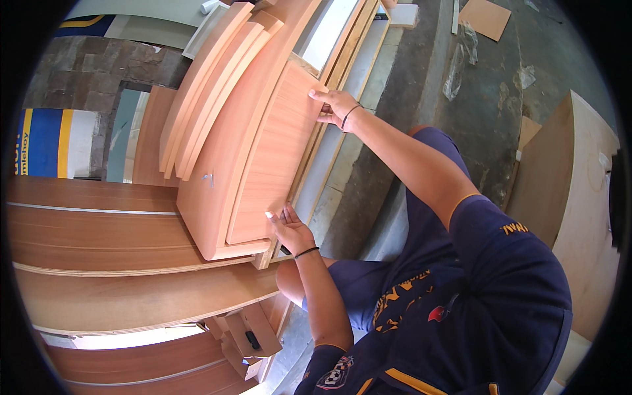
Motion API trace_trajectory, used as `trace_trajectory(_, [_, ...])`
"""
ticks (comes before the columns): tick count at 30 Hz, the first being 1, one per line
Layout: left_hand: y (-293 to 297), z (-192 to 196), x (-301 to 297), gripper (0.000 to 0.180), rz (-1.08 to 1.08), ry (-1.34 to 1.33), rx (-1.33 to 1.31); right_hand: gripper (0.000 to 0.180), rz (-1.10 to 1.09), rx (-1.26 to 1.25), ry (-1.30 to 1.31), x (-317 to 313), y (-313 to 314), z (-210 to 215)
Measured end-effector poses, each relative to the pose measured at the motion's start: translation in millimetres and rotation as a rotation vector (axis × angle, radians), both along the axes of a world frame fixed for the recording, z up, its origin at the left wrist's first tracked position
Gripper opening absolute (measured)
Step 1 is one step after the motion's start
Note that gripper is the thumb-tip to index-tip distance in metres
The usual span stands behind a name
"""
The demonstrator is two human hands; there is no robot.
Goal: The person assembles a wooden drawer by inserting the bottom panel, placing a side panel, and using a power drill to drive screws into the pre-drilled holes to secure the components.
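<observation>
A flat light-brown wood-grain panel [280, 148] lies in the front of a matching wooden cabinet [217, 197] that rests on its side or back; I cannot tell which. Along the panel's near edge, my left hand [294, 235] grips the lower corner, its thumb on the face and fingers at the edge. At the upper corner my right hand [341, 107] has its thumb on top, with fingers curled beneath. A small metal key or fitting [209, 178] shows on the cabinet's side. Wooden rails [342, 56] run just beyond the panel's near edge.
Several curved wooden pieces [210, 85] lie stacked on the cabinet. Long boards [99, 230] extend at the left, with an open cardboard box [260, 329] below them. Clear plastic wrapping [454, 79] and a square board [484, 18] lie on the floor. A wooden cabinet [546, 178] stands at right.
</observation>
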State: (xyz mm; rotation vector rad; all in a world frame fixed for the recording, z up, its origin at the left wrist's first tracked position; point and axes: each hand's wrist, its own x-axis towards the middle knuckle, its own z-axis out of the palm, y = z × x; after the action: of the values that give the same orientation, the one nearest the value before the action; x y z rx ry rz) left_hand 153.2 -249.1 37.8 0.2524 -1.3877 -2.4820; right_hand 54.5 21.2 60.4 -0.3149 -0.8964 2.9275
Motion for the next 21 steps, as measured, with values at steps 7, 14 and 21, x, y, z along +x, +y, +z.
trace_trajectory(7, [3.4, 1.6, 2.7, 0.066, 0.021, -0.018, 0.004, 0.05, 0.008, 0.009, 0.015, 3.6, 0.9, 2.1])
trace_trajectory(14, [7.4, 5.7, 3.9, 0.073, 0.064, -0.053, 0.015, 0.052, 0.004, 0.061, 0.015, 1.8, -0.1, 0.2])
trace_trajectory(21, [13.2, 13.0, 9.5, 0.073, 0.043, -0.041, 0.008, 0.05, -0.018, 0.088, -0.08, 7.9, 0.1, 12.2])
